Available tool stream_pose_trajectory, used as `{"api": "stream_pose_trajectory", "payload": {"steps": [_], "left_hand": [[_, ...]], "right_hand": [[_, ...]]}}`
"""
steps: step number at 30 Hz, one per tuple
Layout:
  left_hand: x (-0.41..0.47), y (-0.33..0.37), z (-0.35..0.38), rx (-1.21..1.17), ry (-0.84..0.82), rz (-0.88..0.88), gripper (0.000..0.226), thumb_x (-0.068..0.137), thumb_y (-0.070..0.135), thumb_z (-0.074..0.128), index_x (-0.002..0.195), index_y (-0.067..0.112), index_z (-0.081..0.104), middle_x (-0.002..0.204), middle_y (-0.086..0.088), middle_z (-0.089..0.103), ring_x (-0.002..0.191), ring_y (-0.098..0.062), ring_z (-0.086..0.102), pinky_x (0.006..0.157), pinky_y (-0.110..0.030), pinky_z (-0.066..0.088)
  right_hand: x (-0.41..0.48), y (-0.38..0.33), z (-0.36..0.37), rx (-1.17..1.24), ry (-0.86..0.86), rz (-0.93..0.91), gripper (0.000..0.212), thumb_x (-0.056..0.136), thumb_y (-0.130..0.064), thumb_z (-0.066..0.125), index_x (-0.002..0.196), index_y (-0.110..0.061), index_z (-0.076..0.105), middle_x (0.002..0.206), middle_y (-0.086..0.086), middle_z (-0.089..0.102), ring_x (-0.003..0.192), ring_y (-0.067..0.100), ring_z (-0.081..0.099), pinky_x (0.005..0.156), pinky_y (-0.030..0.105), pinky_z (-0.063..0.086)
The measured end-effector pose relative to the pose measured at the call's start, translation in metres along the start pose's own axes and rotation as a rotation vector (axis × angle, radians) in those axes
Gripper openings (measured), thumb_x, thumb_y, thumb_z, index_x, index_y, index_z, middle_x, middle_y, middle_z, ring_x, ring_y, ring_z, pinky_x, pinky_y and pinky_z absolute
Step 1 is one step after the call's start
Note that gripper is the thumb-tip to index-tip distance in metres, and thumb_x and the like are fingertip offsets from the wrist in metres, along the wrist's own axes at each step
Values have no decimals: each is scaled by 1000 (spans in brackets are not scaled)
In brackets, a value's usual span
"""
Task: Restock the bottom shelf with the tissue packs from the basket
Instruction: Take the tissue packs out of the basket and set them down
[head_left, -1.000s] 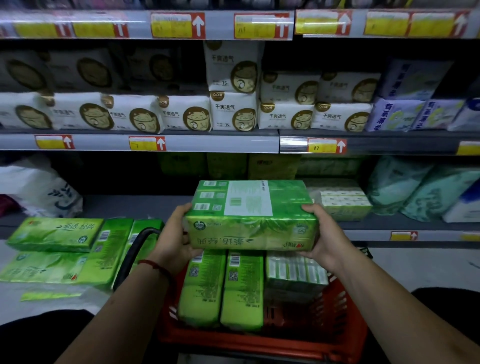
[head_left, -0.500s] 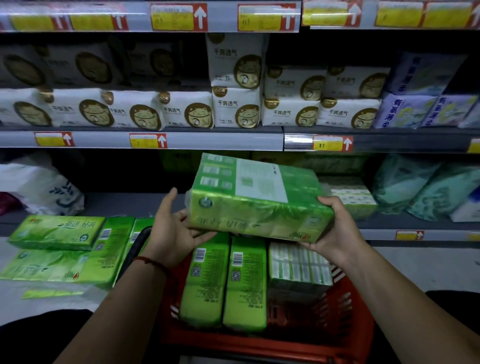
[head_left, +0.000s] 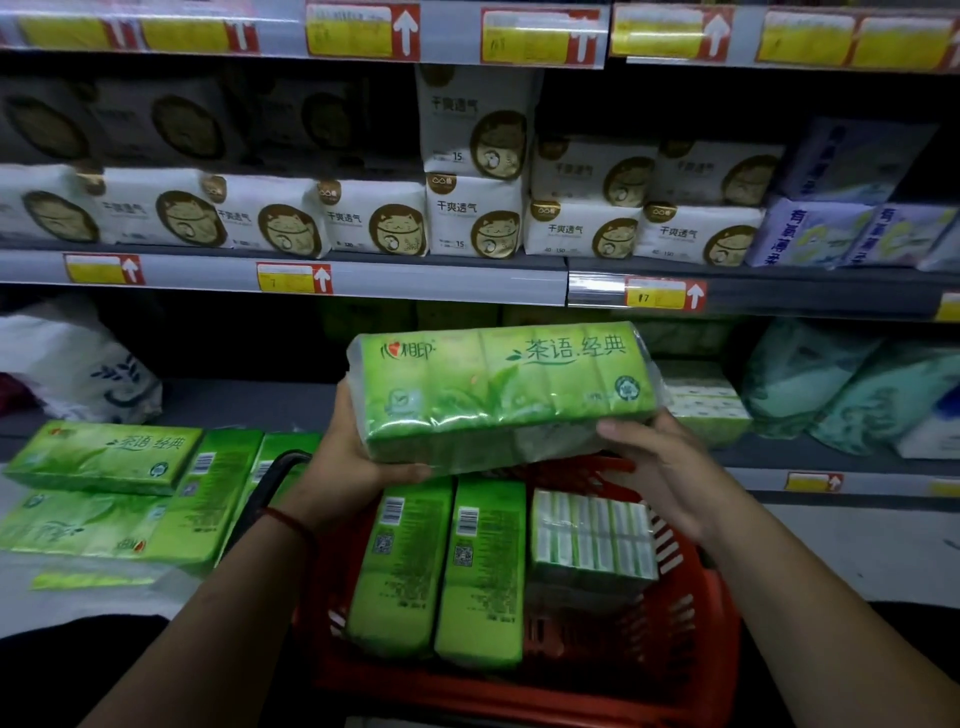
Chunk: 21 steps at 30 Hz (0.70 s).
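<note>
Green film-wrapped tissue pack (head_left: 498, 395) sits above the red basket (head_left: 701, 618), level with the bottom shelf (head_left: 234, 402), printed face forward, probably so it goes in label-out. Both hands share the soft load: the left hand (head_left: 353, 462) grips its left end, and the right hand (head_left: 660, 467) cups the lower right corner. Fingers behind it are hidden, and the shelf's back is too dark to read.

A green tissue pack (head_left: 498, 395), its printed front facing the viewer, is being held nearly level above the far rim of the red basket (head_left: 696, 639). Inside, two green packs (head_left: 400, 566) are standing on end along the left side, with a white-striped pack (head_left: 592, 540) sitting at the right.
</note>
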<state>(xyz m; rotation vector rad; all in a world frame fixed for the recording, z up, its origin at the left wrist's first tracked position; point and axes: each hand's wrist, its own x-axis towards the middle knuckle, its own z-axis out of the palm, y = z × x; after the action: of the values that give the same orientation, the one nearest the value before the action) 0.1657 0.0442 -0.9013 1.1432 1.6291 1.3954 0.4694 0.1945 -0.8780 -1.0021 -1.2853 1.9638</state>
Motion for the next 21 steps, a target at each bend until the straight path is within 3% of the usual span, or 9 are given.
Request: {"api": "stream_pose_trajectory", "payload": {"steps": [2, 5, 7, 11, 14, 17, 19, 21], "left_hand": [[-2, -7, 1, 62, 62, -21, 118, 56, -6, 94, 149, 22, 26, 138, -6, 58, 126, -18, 62, 98, -32, 57], [-4, -13, 1, 144, 122, -64, 106, 56, -4, 94, 143, 8, 36, 132, -7, 60, 115, -11, 63, 92, -21, 58], [-5, -14, 2, 177, 150, -87, 99, 57, -5, 94, 137, 8, 37, 129, -7, 58, 115, -15, 62, 95, -27, 57], [-6, -9, 4, 173, 155, -91, 95, 60, -5, 93, 130, 17, 32, 123, -4, 57, 110, -13, 62, 95, -29, 53], [-3, 0, 2, 119, 71, -24, 104, 62, -6, 92, 144, 23, 35, 131, -1, 62, 120, -16, 65, 92, -27, 57], [-5, 6, 9, 69, 103, 13, 126, 67, -16, 84, 161, 29, 12, 143, 9, 50, 124, -5, 60, 92, -22, 56], [-6, 3, 13, 208, 153, -15, 130, 66, 1, 92, 162, 25, 7, 153, 0, 39, 135, -14, 52, 107, -35, 50], [-6, -2, 13, 572, 198, -16, 138, 60, 28, 98, 162, 20, 5, 164, -11, 17, 151, -33, 26, 122, -50, 30]], "right_hand": [[-1, -3, 2, 30, -14, 83, 98, 49, -59, 96, 134, -40, 51, 149, -2, 52, 138, 35, 50, 115, 65, 34], [0, -1, 5, 137, -9, 122, 114, 53, -72, 89, 151, -47, 38, 161, 2, 37, 143, 43, 42, 113, 66, 37], [0, 2, 9, 223, 9, 74, 106, 64, -62, 89, 154, -45, 36, 166, 1, 29, 149, 43, 31, 114, 65, 37], [-5, 1, 18, 314, 79, -2, 94, 77, -39, 85, 157, -35, 35, 161, -5, 33, 152, 33, 26, 118, 58, 35], [-6, 2, 18, 328, 105, -33, 96, 78, -38, 83, 159, -32, 31, 167, -1, 26, 155, 34, 16, 119, 57, 35], [-7, 1, 22, 278, 106, -54, 82, 80, -37, 84, 152, -29, 46, 160, 1, 39, 152, 30, 26, 120, 54, 34], [-6, 2, 25, 216, 111, -55, 61, 82, -35, 82, 138, -28, 59, 148, -3, 54, 144, 23, 39, 121, 50, 33], [-5, 8, 23, 191, 137, -39, 39, 91, -25, 74, 128, -30, 63, 134, -6, 62, 130, 17, 52, 120, 48, 30]]}}
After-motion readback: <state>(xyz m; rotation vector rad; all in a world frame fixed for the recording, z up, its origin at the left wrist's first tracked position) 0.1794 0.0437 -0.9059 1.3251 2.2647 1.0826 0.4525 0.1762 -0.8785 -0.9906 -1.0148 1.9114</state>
